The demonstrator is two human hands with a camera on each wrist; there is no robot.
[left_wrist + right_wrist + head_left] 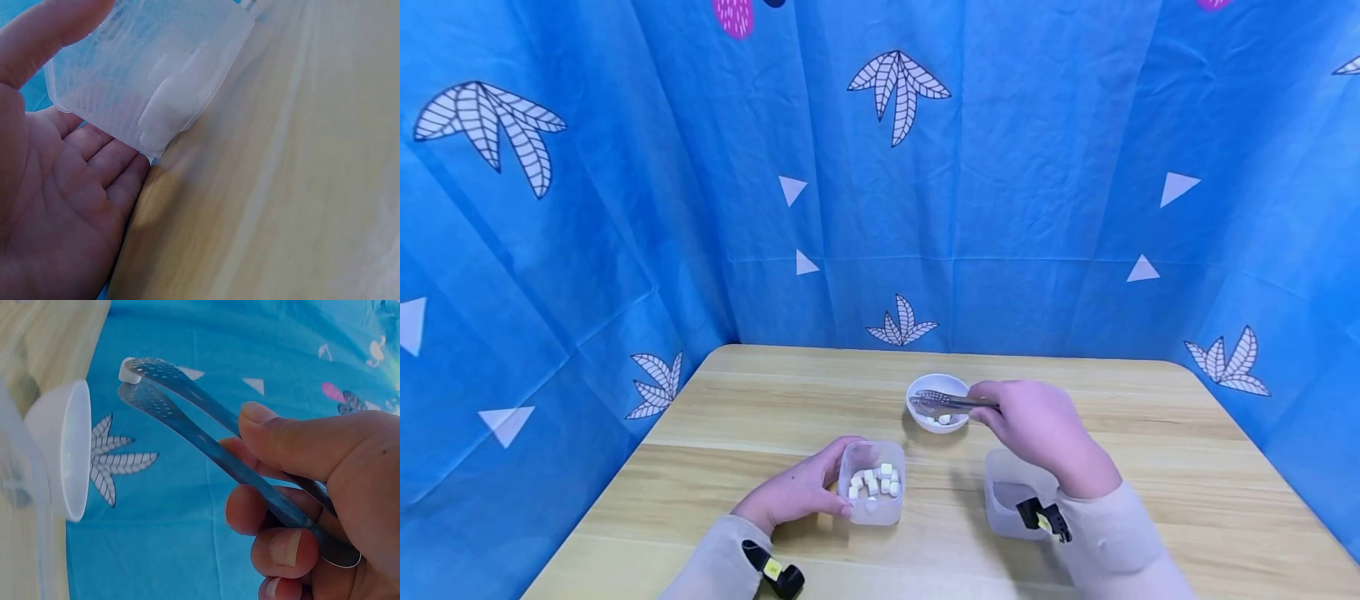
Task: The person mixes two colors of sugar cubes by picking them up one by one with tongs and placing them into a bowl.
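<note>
My right hand (pixel 1037 421) grips metal tongs (pixel 953 403) with perforated tips, above a small white bowl (pixel 945 383). In the right wrist view, a white cube (pixel 129 372) is pinched between the tongs' tips, above the bowl's rim. A few white pieces lie inside the bowl. My left hand (pixel 808 490) holds a clear plastic container (pixel 877 512) by its left side, thumb near the front and fingers behind. Several small white cubes (pixel 885 472) lie in that container. In the left wrist view, the container's wall (pixel 106 81) rests against the fingers, with blurred white shapes showing through.
A second clear container (pixel 1000 512) stands on the right under my right forearm, which partly hides it. The wooden table (pixel 797 392) ends at a blue patterned curtain (pixel 1022 208) behind and at both sides.
</note>
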